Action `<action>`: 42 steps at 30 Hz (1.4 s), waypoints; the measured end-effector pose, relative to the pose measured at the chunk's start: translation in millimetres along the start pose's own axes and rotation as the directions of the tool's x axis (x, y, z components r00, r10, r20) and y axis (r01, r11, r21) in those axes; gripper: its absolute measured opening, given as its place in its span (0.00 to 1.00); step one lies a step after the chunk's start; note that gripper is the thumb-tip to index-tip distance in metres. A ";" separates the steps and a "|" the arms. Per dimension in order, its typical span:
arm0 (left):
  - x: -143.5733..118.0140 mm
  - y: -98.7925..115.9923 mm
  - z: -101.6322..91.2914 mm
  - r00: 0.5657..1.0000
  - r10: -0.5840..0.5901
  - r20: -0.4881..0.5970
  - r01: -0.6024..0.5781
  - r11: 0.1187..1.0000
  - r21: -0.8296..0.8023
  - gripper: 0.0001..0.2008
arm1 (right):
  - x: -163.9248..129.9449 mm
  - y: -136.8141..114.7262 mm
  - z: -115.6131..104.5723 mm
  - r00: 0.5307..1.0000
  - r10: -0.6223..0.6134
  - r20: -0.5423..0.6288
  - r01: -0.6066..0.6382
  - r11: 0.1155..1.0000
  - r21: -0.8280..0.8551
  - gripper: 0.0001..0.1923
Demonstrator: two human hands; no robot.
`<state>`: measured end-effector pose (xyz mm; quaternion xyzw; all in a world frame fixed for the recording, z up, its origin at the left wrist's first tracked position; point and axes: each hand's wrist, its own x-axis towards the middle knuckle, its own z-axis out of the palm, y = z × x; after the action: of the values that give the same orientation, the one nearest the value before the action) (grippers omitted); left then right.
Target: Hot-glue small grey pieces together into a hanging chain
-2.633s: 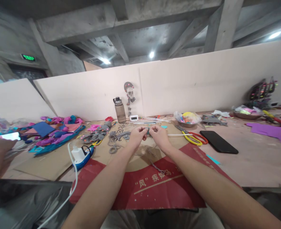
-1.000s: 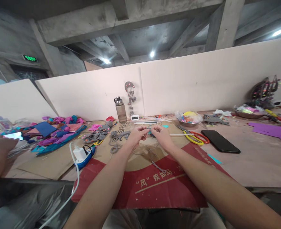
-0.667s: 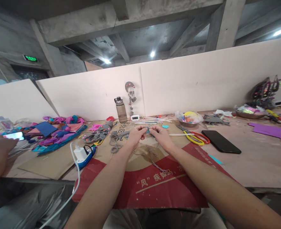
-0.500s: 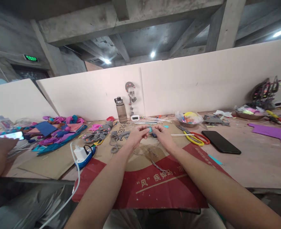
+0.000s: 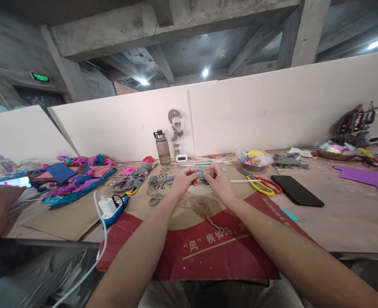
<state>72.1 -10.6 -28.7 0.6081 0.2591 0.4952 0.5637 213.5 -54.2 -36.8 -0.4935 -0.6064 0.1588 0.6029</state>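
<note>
Close together over the cardboard sheet (image 5: 227,252), both hands are pinched on one small teal piece (image 5: 201,174), too small to tell whether it is felt or paper. My left hand (image 5: 184,181) is closed on its left side. My right hand (image 5: 220,183) grips from the right, thumb and fingers pressed together. Below them, a grey yarn strand (image 5: 212,221) trails over the cardboard. A coil of grey yarn (image 5: 155,199) lies left of my left hand. Just right of my right hand are a white stick (image 5: 240,182) and scissors with yellow and red handles (image 5: 266,186).
A black phone (image 5: 296,191) lies at right, near a bowl of bagged coloured bits (image 5: 255,159). A bottle (image 5: 163,149) and small white clock (image 5: 181,158) stand behind. At left are a power strip (image 5: 115,214), coloured fabric (image 5: 80,179) and another person's hand (image 5: 3,196) by a lit phone.
Both hands stay almost in place with the teal piece between them; the fingers have shifted slightly. Things on the table have not visibly moved.
</note>
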 end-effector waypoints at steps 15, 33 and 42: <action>-1.2 7.1 -2.0 0.992 0.004 -0.122 -0.005 1.000 -0.004 0.11 | -2.4 -1.5 2.1 0.985 -0.041 0.170 0.045 0.999 -0.015 0.10; 11.0 4.3 -24.3 0.921 0.033 -0.389 -0.043 0.999 -0.017 0.12 | 16.2 49.9 -39.5 0.973 0.151 0.174 -0.053 0.883 -0.466 0.11; 10.4 5.3 -24.7 0.934 0.041 -0.354 -0.048 0.999 -0.013 0.14 | 19.1 37.6 -30.8 0.935 0.344 0.085 -0.278 0.861 -0.425 0.09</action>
<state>52.6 7.8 -23.6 0.5089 0.3369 0.6118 0.5031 260.3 -34.1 -48.6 -0.6853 -0.5839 0.1634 0.4033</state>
